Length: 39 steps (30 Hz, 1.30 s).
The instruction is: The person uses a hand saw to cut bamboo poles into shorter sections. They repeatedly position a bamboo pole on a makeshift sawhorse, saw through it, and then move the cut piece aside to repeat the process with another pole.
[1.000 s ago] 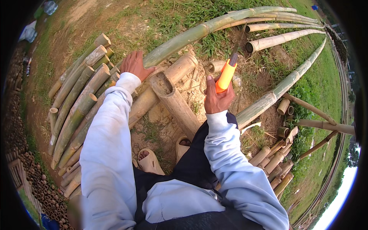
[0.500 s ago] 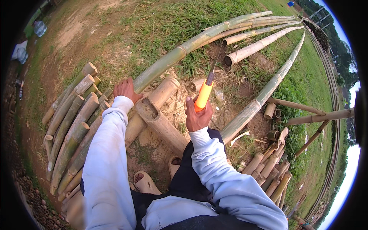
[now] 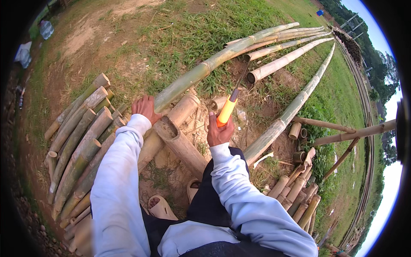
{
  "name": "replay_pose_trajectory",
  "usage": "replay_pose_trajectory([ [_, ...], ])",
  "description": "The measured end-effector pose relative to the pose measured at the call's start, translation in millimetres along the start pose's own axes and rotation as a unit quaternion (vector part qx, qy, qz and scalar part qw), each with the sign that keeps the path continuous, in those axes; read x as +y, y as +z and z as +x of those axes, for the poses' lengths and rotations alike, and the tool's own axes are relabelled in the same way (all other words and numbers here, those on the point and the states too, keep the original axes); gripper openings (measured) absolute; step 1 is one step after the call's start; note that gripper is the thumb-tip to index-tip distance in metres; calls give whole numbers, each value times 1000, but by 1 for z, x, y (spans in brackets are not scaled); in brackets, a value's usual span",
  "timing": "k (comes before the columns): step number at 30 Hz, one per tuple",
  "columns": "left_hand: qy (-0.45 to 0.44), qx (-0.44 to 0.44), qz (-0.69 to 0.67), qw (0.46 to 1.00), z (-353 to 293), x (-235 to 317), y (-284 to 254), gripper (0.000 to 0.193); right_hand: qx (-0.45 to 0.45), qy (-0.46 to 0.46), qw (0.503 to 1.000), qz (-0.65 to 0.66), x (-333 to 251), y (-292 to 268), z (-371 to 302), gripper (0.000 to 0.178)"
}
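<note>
My left hand [image 3: 144,109] is wrapped over the near end of a long green bamboo pole [image 3: 188,80], which stretches away to the far right. That end lies over a thick bamboo log [image 3: 183,109] and beside a short bamboo piece with a hollow cut into its top [image 3: 184,145]. In my right hand [image 3: 220,132] is a handsaw [image 3: 227,110], gripped by its orange-yellow handle. Its thin dark blade points away from me, apart from the green pole. A short bamboo offcut [image 3: 219,103] lies on the ground just left of the saw.
Cut bamboo lengths [image 3: 81,145] are stacked at the left, with another pile [image 3: 299,195] at the lower right. Long poles [image 3: 291,58] lie at the far right, and a single pole [image 3: 278,124] runs along my right. A bamboo frame [image 3: 355,133] stands beyond it.
The view has tilted slightly, shifting the whole scene a little. Both hands keep their holds, and the saw stays in nearly the same place.
</note>
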<state>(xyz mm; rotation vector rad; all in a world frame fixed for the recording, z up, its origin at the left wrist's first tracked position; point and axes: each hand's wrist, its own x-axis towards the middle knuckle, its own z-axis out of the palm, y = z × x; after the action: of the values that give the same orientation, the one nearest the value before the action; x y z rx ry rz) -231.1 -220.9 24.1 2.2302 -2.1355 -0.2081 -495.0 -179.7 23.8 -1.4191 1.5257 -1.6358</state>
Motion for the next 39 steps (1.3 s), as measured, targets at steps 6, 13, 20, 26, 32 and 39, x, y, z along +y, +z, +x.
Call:
replay_pose_trajectory([
  [6,9,-62,-25,998,-46,-20,-42,66,31,40,997,57,-19,-11,-3,19],
  [13,4,-18,-43,999,-175,-142,-64,68,36,63,993,94,-31,-5,-4,16],
  [20,-129,-112,26,985,-330,-267,-95,72,-8,51,993,104,-26,-9,-10,33],
  [26,-233,-106,76,964,-438,-346,-78,76,-33,25,993,107,-39,-9,-19,32],
  [32,-292,-98,96,946,-461,-380,-57,84,-51,18,996,67,-41,-15,-23,22],
  [39,-249,10,103,963,-414,-276,-87,70,-44,4,996,78,-41,-20,-26,19],
])
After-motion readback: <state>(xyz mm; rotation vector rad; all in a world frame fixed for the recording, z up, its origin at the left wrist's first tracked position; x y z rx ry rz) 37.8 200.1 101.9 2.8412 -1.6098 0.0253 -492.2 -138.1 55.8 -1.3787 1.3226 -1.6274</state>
